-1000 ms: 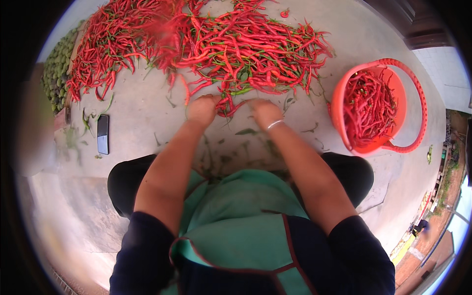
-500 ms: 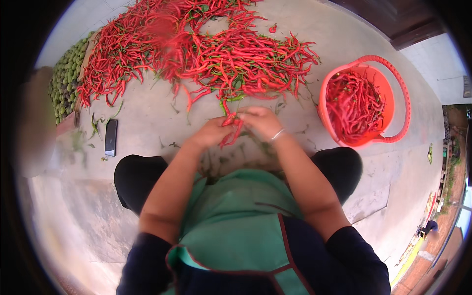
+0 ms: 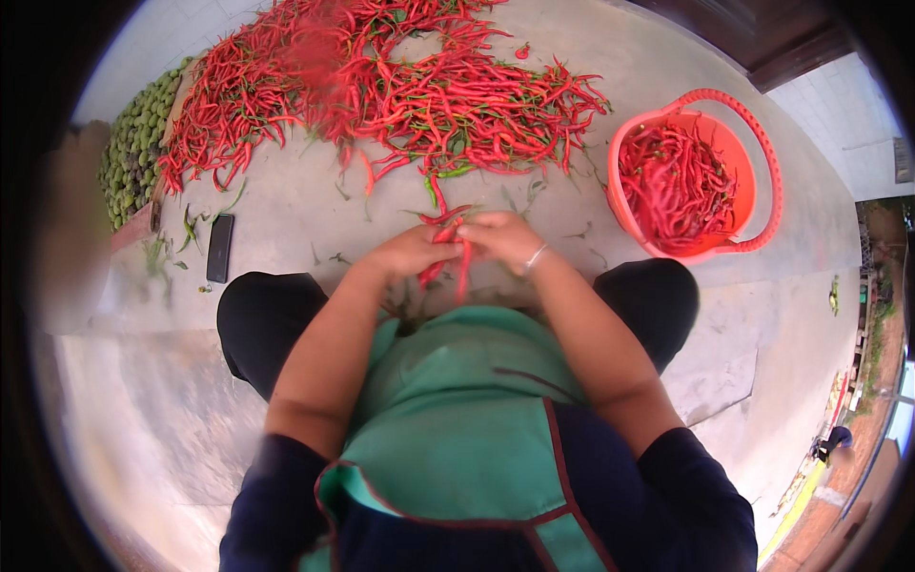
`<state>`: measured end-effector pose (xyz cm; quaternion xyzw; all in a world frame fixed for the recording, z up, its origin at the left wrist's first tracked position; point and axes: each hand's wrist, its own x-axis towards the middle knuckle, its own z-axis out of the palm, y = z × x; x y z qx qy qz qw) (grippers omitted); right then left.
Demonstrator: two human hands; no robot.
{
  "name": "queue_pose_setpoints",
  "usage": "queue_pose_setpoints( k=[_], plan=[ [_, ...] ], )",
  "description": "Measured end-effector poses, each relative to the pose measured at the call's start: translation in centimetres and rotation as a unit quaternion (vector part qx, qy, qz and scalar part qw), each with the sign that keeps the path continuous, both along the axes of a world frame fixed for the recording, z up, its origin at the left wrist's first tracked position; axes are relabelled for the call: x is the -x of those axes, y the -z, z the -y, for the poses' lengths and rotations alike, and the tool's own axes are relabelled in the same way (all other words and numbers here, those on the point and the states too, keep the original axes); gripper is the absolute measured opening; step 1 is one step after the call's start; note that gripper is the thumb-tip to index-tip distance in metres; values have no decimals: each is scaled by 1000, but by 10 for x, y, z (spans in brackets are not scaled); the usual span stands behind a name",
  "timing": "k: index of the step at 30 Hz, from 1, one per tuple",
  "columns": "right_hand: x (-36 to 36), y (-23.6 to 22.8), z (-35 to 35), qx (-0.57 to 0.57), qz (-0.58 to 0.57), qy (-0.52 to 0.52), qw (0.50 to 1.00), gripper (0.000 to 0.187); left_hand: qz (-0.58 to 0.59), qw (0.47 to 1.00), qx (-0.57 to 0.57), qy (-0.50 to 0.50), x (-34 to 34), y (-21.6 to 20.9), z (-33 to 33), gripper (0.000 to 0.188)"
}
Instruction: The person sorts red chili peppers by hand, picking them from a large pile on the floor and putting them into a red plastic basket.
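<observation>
My left hand [image 3: 412,254] is closed round a few long red chili peppers [image 3: 434,273], whose ends stick out above and below the fingers. Close against it, my right hand [image 3: 501,238] pinches at the top of a red chili pepper [image 3: 464,272] that hangs down between the two hands. The fingertips of both hands almost touch, so the exact grip is partly hidden. Just beyond them lies a big heap of red chili peppers [image 3: 477,110] with green stems. To the right, an orange-red bucket [image 3: 746,172] with a raised handle holds many red chili peppers [image 3: 681,181].
A black phone [image 3: 219,248] lies on the concrete floor [image 3: 286,214] at the left. Beyond it is a pile of round green fruits [image 3: 138,143]. Loose green stems are scattered around my hands and knees. A person [image 3: 835,442] shows small at the far right.
The chili peppers between my hands have shifted; one now hangs straight down below my right fingertips. The whole view has tilted slightly, while both hands stay close together.
</observation>
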<state>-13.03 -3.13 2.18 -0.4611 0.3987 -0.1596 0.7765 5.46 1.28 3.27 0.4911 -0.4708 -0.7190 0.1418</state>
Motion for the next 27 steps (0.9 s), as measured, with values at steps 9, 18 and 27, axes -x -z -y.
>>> queue_pose_setpoints(
  k=[9, 18, 27],
  plan=[
    [-7, 29, -4, 591, -302, -107, 740, 8, -62, 962, -189, -185, 18, 53, -11, 15],
    [-49, 61, 21, 532, -378, -217, 726, 12, 7, 888, -131, -441, -38, 98, 3, 17],
    [-77, 75, 44, 357, -264, -61, 894, 14, 60, 920, -26, -388, -16, 73, 15, 16]
  ],
)
